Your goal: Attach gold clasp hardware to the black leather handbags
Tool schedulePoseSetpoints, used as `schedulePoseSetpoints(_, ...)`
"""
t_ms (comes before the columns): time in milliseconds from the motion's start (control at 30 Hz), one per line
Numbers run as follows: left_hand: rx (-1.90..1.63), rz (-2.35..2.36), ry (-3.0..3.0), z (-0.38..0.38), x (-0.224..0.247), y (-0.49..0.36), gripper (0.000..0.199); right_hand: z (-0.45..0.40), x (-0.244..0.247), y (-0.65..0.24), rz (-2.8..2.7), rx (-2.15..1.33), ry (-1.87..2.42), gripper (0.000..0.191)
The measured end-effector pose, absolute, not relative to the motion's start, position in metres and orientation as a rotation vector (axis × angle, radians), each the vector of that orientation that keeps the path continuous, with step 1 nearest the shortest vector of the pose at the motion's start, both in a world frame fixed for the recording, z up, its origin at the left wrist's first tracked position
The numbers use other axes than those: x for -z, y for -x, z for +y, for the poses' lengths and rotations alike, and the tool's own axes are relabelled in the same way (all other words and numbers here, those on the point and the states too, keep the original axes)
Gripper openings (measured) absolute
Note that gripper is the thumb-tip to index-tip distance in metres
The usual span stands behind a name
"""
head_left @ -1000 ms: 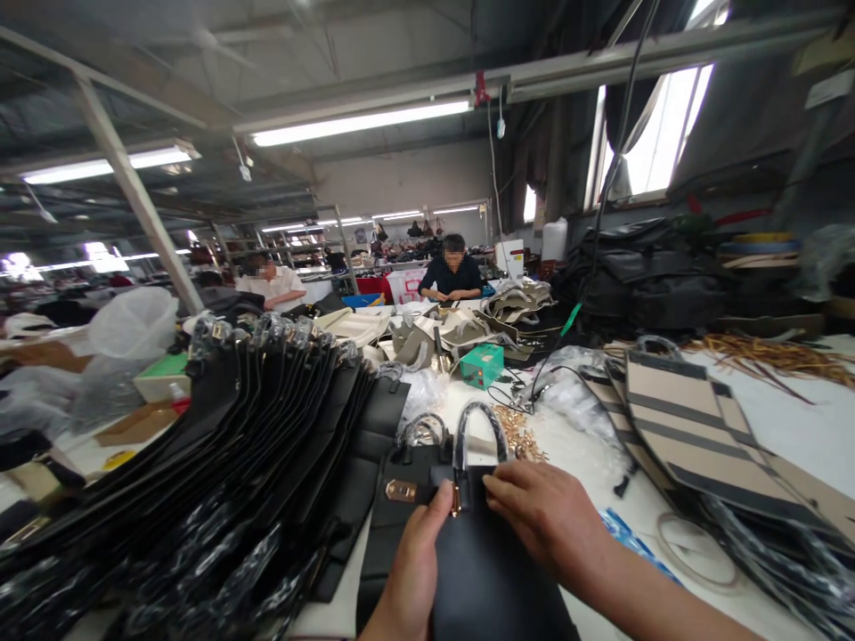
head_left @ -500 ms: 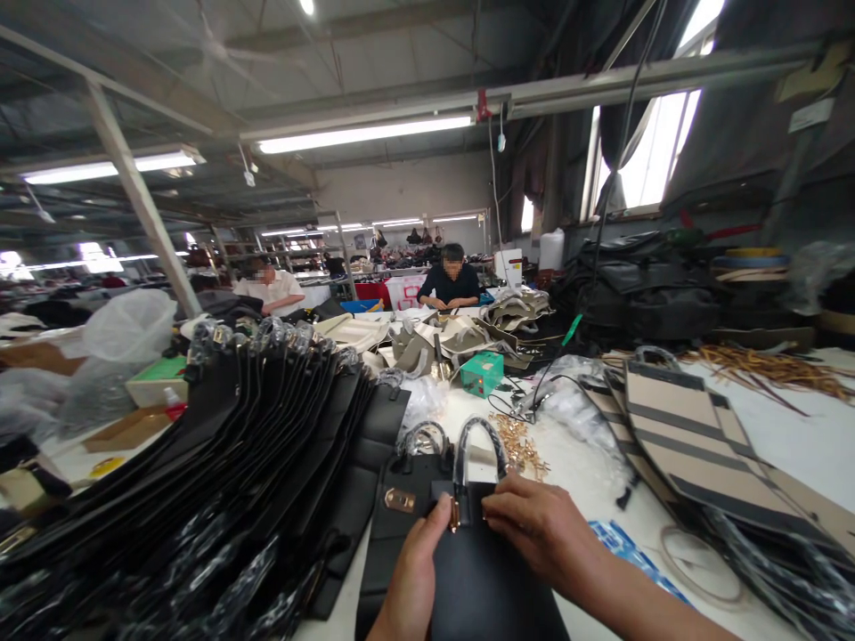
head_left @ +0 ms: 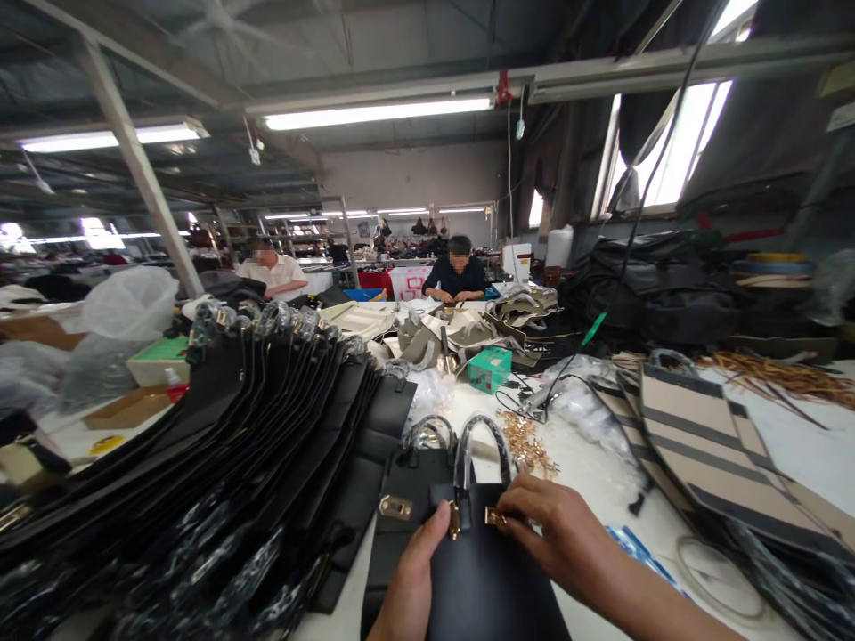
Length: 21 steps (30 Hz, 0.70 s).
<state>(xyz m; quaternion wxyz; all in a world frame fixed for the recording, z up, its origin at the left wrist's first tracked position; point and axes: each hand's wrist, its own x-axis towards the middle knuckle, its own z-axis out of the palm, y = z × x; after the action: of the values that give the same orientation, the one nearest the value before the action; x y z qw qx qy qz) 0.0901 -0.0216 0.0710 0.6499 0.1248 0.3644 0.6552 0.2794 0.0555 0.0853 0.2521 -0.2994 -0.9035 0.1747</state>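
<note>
1. Here, my right hand pinches a small, shiny gold metal fitting between thumb and fingertips, nearly closed, against the front of a smooth, black, leather-like bag panel.
2. My left hand clasps that panel's left edge, thumb flat on its front, just beside a second narrow gold fitting; the other fingers are hidden, so I cannot tell their spread.
3. Above and between my thumbs arches a rounded handle in glossy clear plastic.
4. Left of my left thumb, an elongated gold plate sits on another black bag.
5. Beyond my right fingers lie scattered little gold pieces.
</note>
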Motion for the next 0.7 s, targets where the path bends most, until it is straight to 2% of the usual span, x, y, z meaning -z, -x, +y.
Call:
schedulePoseSetpoints(167,-1.501,0.86,-0.207,-0.019,-0.069,-0.082,0.028,0.055,-0.074,-0.274,-2.456,-0.196,0.753,0.024)
schedulePoseSetpoints(267,-1.429,0.766,-0.149,-0.022,-0.073,-0.085,0.04,0.054,-0.065,-0.27,-2.454,0.004,0.749,0.028)
schedulePoseSetpoints(400,-1.357,0.62,-0.155,-0.031,-0.079,-0.096,0.053,0.051,-0.063,-0.267,-2.516,0.044,0.768,0.027)
schedulePoseSetpoints(500,-1.351,0.618,-0.166,-0.034,-0.082,-0.099,0.055,0.05,-0.063,-0.266,-2.442,-0.069,0.782,0.027)
schedulePoseSetpoints(600,-1.3,0.626,-0.175,-0.034,-0.084,-0.097,0.055,0.052,-0.063,-0.266,-2.306,-0.341,0.793,0.019)
schedulePoseSetpoints(700,-1.266,0.615,-0.204,-0.033,-0.083,-0.094,0.054,0.053,-0.065,-0.267,-2.208,-0.526,0.797,0.022)
